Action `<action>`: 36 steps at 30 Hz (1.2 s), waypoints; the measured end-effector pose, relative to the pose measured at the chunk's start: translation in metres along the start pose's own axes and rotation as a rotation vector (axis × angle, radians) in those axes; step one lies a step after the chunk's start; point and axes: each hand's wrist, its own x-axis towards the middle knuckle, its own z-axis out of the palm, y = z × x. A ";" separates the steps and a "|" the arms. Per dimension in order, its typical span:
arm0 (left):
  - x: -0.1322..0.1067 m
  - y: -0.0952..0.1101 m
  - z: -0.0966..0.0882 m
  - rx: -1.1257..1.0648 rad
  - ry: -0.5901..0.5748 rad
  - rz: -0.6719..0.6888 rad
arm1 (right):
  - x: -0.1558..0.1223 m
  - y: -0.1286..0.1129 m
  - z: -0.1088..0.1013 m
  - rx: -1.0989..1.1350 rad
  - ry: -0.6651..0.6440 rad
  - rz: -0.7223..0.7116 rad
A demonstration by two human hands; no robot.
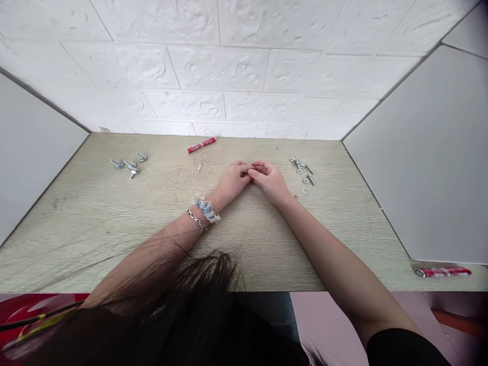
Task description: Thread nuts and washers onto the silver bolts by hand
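Observation:
Both hands meet over the middle of the table (263, 244), fingertips together. My left hand (233, 180) has its fingers curled, with a small dark thing just showing by the thumb; its kind cannot be made out. From the right, my right hand (269, 180) pinches at the same spot, thumb against fingers. To the right of it lie loose bolts (311, 180), nuts (305, 181) and a flat washer (304, 191). Over on the left rests a group of bolts with nuts or washers on them (131, 165).
A red marker-like stick (201, 145) lies near the white brick-patterned wall (229, 71), with a small pale scrap (199, 166) below it. Another red stick (443, 272) is at the front right. Grey panels (430, 152) border both sides. Dark hair (206, 305) covers part of the front edge.

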 end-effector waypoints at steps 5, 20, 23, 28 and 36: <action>0.000 -0.002 -0.001 0.003 -0.008 0.028 | 0.001 0.004 0.000 0.012 0.034 -0.005; 0.000 -0.004 -0.007 0.051 -0.092 0.105 | 0.009 -0.007 -0.034 -0.971 0.344 -0.532; 0.002 -0.007 -0.011 0.091 -0.143 0.121 | 0.013 -0.007 -0.045 -1.174 0.453 -0.382; 0.005 -0.011 -0.014 0.142 -0.157 0.135 | 0.015 -0.003 -0.047 -1.279 0.435 -0.233; 0.002 -0.010 -0.014 0.162 -0.162 0.163 | 0.017 -0.001 -0.052 -1.316 0.395 -0.218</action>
